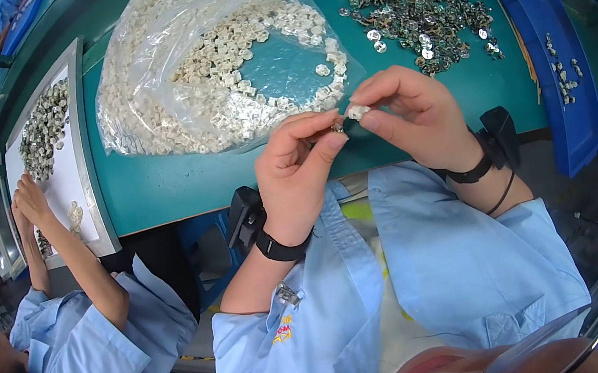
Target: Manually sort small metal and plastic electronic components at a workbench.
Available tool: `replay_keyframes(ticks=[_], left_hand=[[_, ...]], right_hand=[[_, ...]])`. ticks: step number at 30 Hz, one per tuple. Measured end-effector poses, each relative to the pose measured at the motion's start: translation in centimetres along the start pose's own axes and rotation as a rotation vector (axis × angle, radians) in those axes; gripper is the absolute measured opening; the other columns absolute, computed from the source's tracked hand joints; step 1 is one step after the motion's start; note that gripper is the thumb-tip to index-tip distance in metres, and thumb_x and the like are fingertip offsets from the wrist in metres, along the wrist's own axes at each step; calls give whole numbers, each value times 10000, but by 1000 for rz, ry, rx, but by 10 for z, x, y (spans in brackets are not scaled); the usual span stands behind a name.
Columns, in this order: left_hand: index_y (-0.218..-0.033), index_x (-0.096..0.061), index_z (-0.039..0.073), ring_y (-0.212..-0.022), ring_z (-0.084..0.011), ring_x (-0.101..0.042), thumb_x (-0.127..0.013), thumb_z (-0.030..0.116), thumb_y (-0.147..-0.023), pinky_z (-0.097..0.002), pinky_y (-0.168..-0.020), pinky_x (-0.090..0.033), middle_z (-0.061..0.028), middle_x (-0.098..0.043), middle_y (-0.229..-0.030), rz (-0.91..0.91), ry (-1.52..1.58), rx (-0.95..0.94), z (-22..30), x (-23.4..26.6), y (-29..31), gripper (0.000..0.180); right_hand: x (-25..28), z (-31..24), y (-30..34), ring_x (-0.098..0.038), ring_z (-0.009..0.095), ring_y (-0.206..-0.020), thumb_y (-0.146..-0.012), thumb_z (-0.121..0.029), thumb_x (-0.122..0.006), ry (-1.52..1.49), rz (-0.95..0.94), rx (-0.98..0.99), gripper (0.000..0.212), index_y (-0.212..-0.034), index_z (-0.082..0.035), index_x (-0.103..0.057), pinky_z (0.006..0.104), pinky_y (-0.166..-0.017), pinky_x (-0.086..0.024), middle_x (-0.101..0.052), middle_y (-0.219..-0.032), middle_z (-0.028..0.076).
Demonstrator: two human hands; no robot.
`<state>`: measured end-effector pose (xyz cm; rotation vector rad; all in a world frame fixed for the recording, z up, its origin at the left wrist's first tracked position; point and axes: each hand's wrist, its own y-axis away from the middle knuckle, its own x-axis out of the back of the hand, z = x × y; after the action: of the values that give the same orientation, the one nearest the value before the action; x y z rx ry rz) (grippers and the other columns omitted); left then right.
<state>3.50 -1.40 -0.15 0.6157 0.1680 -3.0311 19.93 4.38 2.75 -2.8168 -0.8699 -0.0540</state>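
**White piece (pixel 357 112) and small metal part (pixel 337 127) held just beside each other over the bench (pixel 193 192)**

Far left of my left hand (pixel 294 171): a co-worker's hands (pixel 31 203) at a white, grey-framed tray (pixel 81 177) bearing a heap of small parts (pixel 45 128).

Nearer, ahead and to the left of the same hand: a large clear plastic bag (pixel 133 95), full of white pieces (pixel 232 49), its near edge close to my knuckles.

Left hand: grasping, thumb and forefinger pinched on the small metal part, mostly covered by the fingertips. Black band (pixel 282 248) on the wrist.

Right hand (pixel 414 116): grasping the white piece between thumb and fingers, just right of the metal part. Contact between the two: cannot tell.

Ahead of the right hand, slightly right: loose pile of shiny metal parts (pixel 416 13) on the green bench top.

Well right of it: blue tray (pixel 573 133) holding a scatter of small pieces (pixel 565 83).
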Motion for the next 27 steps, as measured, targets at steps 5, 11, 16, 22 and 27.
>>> replay_keyframes(ticks=[5,11,16,22,27], left_hand=[[-977,-564,-14,-881,-131,-553,-578,-73,-769,-229,-776,-445,-86,-561,-971,-1,53,20,-5,-22,-3,217],[-962,-568,-21,-866,-123,-553,-581,-73,-767,-222,-767,-450,-91,-565,-972,-5,94,12,-13,-32,-5,202],[-954,-572,-22,-860,-120,-554,-582,-64,-772,-223,-772,-450,-93,-568,-975,-24,125,50,-19,-37,-6,186],[-934,-572,-21,-849,-122,-557,-579,-60,-778,-221,-773,-450,-92,-566,-966,12,192,121,-18,-43,-9,161],[-900,-574,-16,-841,-116,-559,-583,-70,-770,-223,-765,-453,-88,-576,-935,36,188,66,-18,-46,-9,141]], right_hand=[[10,8,4,-530,149,-883,-751,61,-583,-177,52,72,201,-934,1,-528,262,-763,-416,-552,-923,82],[28,6,7,-550,166,-845,-712,72,-612,174,21,301,197,-879,-22,-571,268,-705,-439,-567,-890,89],[29,2,16,-559,175,-839,-699,78,-617,152,58,197,197,-858,-35,-588,268,-684,-450,-572,-872,91],[23,8,23,-560,180,-876,-721,68,-615,21,180,122,167,-863,-17,-597,267,-726,-459,-573,-908,106],[24,8,21,-557,182,-895,-734,57,-615,-83,188,106,142,-861,-5,-605,265,-750,-461,-561,-940,115]])
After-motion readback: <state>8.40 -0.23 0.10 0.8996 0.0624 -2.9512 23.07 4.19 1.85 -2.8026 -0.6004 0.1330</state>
